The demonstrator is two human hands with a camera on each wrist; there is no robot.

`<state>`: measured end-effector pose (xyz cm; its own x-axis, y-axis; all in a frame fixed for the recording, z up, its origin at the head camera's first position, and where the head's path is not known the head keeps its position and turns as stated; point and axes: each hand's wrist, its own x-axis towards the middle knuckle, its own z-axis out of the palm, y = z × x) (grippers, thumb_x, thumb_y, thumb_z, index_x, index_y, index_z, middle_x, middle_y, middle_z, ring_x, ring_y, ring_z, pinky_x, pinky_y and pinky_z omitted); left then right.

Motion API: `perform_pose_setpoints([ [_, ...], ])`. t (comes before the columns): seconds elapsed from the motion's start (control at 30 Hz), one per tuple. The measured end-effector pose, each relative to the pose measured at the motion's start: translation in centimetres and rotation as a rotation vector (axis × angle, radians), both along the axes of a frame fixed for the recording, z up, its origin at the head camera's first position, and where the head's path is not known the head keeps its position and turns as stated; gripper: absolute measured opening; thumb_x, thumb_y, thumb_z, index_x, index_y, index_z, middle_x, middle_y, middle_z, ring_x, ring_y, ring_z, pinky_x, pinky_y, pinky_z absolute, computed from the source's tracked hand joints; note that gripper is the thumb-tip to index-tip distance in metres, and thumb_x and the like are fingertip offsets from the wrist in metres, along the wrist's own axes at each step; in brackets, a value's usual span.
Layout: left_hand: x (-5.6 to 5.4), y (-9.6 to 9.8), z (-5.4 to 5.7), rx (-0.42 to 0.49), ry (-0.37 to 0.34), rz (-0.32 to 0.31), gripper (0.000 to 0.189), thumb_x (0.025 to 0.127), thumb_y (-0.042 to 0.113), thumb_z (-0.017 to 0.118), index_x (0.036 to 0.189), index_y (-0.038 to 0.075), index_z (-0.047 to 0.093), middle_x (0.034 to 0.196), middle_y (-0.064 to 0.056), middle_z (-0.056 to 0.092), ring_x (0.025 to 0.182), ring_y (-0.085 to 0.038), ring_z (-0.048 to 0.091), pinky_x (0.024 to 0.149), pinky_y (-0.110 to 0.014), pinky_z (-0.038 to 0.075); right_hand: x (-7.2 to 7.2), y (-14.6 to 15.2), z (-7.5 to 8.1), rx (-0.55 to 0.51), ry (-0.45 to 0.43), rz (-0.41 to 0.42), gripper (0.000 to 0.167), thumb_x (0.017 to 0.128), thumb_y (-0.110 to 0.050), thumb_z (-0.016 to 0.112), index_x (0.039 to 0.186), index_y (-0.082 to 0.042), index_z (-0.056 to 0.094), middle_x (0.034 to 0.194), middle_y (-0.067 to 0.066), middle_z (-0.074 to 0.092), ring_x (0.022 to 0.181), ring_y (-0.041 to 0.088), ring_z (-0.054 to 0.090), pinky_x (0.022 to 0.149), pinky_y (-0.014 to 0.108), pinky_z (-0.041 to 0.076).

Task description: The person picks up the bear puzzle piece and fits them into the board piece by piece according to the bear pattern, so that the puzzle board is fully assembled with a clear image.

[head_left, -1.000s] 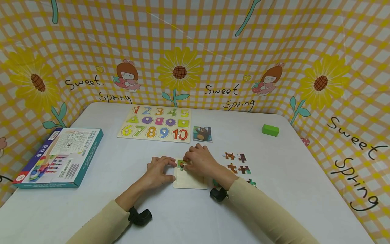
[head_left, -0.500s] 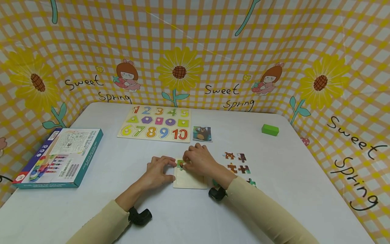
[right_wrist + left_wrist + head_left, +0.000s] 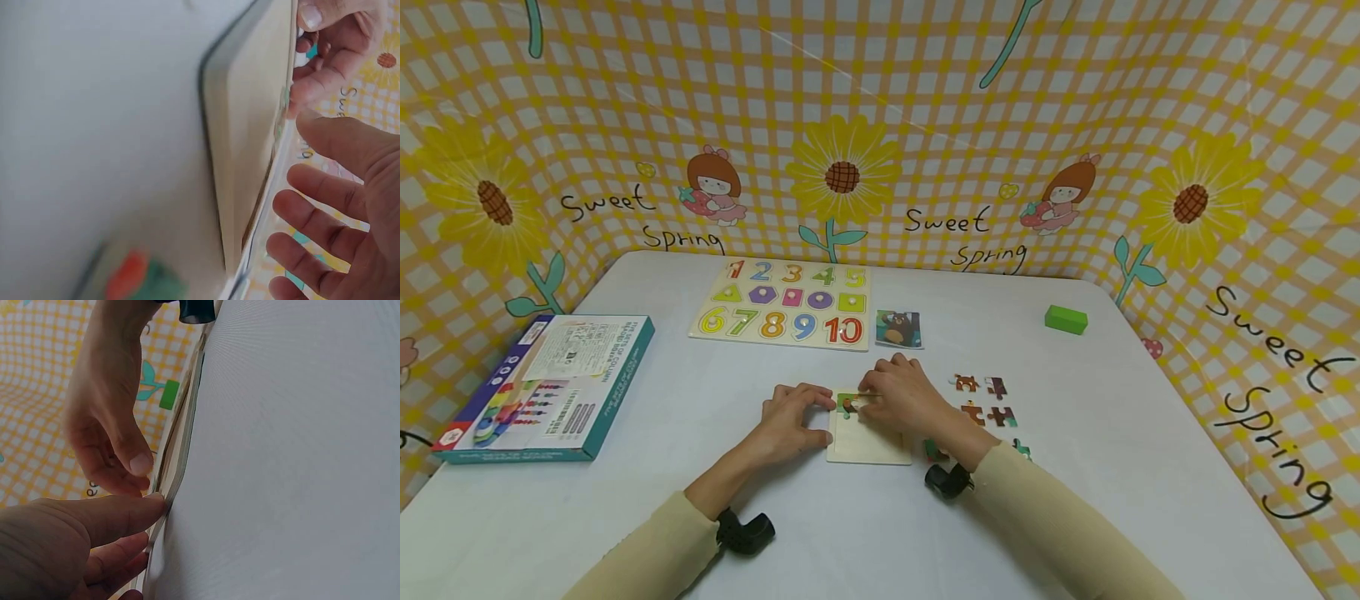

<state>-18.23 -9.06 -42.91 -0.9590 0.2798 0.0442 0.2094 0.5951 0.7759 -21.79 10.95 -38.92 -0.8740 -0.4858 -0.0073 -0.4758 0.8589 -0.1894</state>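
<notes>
A small light wooden puzzle board (image 3: 868, 447) lies in front of me in the head view. A green puzzle piece (image 3: 844, 401) with a brown and red print sits in its upper left corner. My left hand (image 3: 788, 425) touches the board's left edge with thumb and fingertips, fingers gently bent. Over the board's upper right part is my right hand (image 3: 906, 398), partly hiding it. In the right wrist view, that hand's fingers (image 3: 312, 212) are spread with nothing between them, and its thumb points toward the board's surface.
Right of the board lie several loose puzzle pieces (image 3: 1001, 416), some hidden by my right wrist. Behind are a bear picture card (image 3: 898, 329) and a number board (image 3: 782, 312). A boxed toy set (image 3: 550, 387) is at left, a green block (image 3: 1066, 320) at far right.
My right hand has shifted slightly to the right, away from the green piece in the corner, uncovering more of it. The left hand has stayed at the board's edge.
</notes>
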Motion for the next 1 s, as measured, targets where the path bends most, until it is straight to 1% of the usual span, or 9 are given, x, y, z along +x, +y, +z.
perform_pose_setpoints([
  [0.13, 0.0, 0.0, 0.0, 0.002, -0.002, 0.004, 0.035, 0.069, 0.009, 0.078, 0.103, 0.011, 0.066, 0.126, -0.001, 0.058, 0.112, -0.024, 0.037, 0.096, -0.046, 0.021, 0.1, 1.2, 0.2, -0.020, 0.007, -0.020, 0.031, 0.078, -0.035, 0.074, 0.104, -0.018, 0.071, 0.101, -0.001, 0.064, 0.094, 0.019, 0.045, 0.087, 0.039, 0.036],
  [0.3, 0.0, 0.1, 0.0, 0.003, -0.003, 0.008, 0.035, 0.069, 0.008, 0.078, 0.102, 0.010, 0.066, 0.127, -0.001, 0.058, 0.113, -0.025, 0.037, 0.096, -0.047, 0.021, 0.1, 3.3, 0.6, -0.057, 0.026, -0.042, 0.033, 0.079, -0.035, 0.073, 0.106, -0.016, 0.070, 0.104, 0.001, 0.064, 0.097, 0.021, 0.046, 0.089, 0.043, 0.037],
  [0.4, 0.1, 0.1, -0.1, 0.003, -0.002, 0.009, 0.035, 0.069, 0.008, 0.078, 0.102, 0.010, 0.066, 0.127, -0.001, 0.059, 0.114, -0.026, 0.037, 0.095, -0.047, 0.021, 0.0, 4.9, 0.8, -0.089, 0.041, -0.041, 0.034, 0.080, -0.033, 0.073, 0.108, -0.013, 0.069, 0.106, 0.003, 0.064, 0.099, 0.024, 0.047, 0.089, 0.044, 0.036],
  [0.5, 0.1, 0.1, 0.0, 0.004, -0.004, 0.010, 0.035, 0.069, 0.008, 0.078, 0.102, 0.010, 0.066, 0.127, -0.001, 0.058, 0.115, -0.026, 0.037, 0.095, -0.047, 0.021, -0.1, 6.6, 0.8, -0.126, 0.055, -0.043, 0.034, 0.081, -0.031, 0.072, 0.109, -0.011, 0.069, 0.107, 0.006, 0.063, 0.100, 0.026, 0.047, 0.087, 0.046, 0.036],
  [0.67, 0.1, 0.1, 0.1, 0.009, -0.017, 0.012, 0.036, 0.069, 0.008, 0.078, 0.103, 0.011, 0.066, 0.127, -0.001, 0.058, 0.116, -0.027, 0.036, 0.096, -0.048, 0.021, -0.7, 9.2, 0.6, -0.168, 0.055, -0.081, 0.034, 0.082, -0.027, 0.071, 0.110, -0.009, 0.068, 0.108, 0.009, 0.063, 0.100, 0.028, 0.046, 0.086, 0.048, 0.035],
  [0.83, 0.1, 0.1, 0.0, 0.004, -0.016, 0.014, 0.036, 0.069, 0.008, 0.078, 0.103, 0.011, 0.066, 0.127, -0.001, 0.058, 0.116, -0.027, 0.036, 0.096, -0.048, 0.021, -1.3, 11.4, 0.2, -0.151, 0.054, -0.125, 0.035, 0.082, -0.028, 0.071, 0.111, -0.009, 0.067, 0.112, 0.011, 0.062, 0.104, 0.033, 0.047, 0.089, 0.053, 0.035],
  [1.0, 0.1, 0.1, -0.1, -0.001, -0.012, 0.013, 0.035, 0.069, 0.007, 0.078, 0.102, 0.012, 0.066, 0.127, -0.001, 0.058, 0.116, -0.026, 0.037, 0.095, -0.048, 0.022, -1.8, 12.9, -0.3, -0.123, 0.046, -0.165, 0.035, 0.082, -0.028, 0.071, 0.110, -0.008, 0.068, 0.113, 0.015, 0.061, 0.107, 0.037, 0.046, 0.089, 0.055, 0.035],
])
